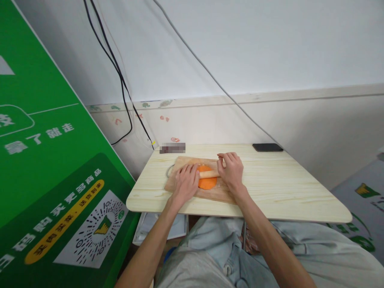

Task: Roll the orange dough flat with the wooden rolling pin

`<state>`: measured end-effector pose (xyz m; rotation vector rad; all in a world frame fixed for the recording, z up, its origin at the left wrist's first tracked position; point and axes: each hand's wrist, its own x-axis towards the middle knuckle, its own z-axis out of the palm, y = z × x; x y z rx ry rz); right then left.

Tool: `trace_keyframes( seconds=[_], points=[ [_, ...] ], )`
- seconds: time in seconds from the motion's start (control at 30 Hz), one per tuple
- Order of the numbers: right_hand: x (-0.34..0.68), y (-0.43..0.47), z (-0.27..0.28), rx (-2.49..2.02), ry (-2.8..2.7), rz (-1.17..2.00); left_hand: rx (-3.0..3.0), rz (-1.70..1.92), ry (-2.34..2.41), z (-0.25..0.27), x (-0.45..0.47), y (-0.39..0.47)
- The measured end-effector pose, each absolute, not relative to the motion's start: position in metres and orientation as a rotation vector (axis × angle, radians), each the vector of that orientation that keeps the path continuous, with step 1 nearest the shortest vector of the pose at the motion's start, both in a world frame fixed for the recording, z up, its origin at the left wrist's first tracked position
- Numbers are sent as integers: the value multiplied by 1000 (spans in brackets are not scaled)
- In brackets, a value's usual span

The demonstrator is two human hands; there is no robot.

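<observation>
A wooden rolling pin (209,174) lies across a flat round of orange dough (207,184) on a wooden cutting board (216,194). Over the pin's left end, my left hand (186,182) is laid with its fingers pointing away from me, pressing it and hiding that end. My right hand (233,170) is closed round the right end, thumb side toward the dough. Between the two hands only the pin's middle shows. Part of the dough shows above and below the pin.
The board rests on a pale wood-grain table (279,184) against the wall. A metal ring handle (169,171) sticks out at its left. At the back lie a black phone (267,147) and a blurred-out item (172,148). A green printed panel (60,160) stands at left.
</observation>
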<state>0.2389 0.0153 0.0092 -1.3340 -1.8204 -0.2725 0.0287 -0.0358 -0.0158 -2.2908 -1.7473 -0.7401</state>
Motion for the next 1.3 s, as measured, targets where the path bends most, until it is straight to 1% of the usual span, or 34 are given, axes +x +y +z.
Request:
trace_keyframes(
  seconds=[0.2, 0.4, 0.73, 1.1, 1.3],
  points=[
    [234, 12, 15, -1590, -1956, -141, -2320, -748, -1726, -18, 29, -44],
    [231, 12, 21, -1777, -2057, -96, -2306, -714, -1760, -9, 31, -35],
    [228, 25, 27, -1888, -2087, -58, -2290, -657, -1769, 0, 33, -23],
    [220, 54, 34, -1965, -2052, -9, -2257, -457, -1922, 11, 30, 19],
    [223, 67, 31, -1965, -2003, -14, -2278, -417, -2039, 19, 30, 36]
  ],
)
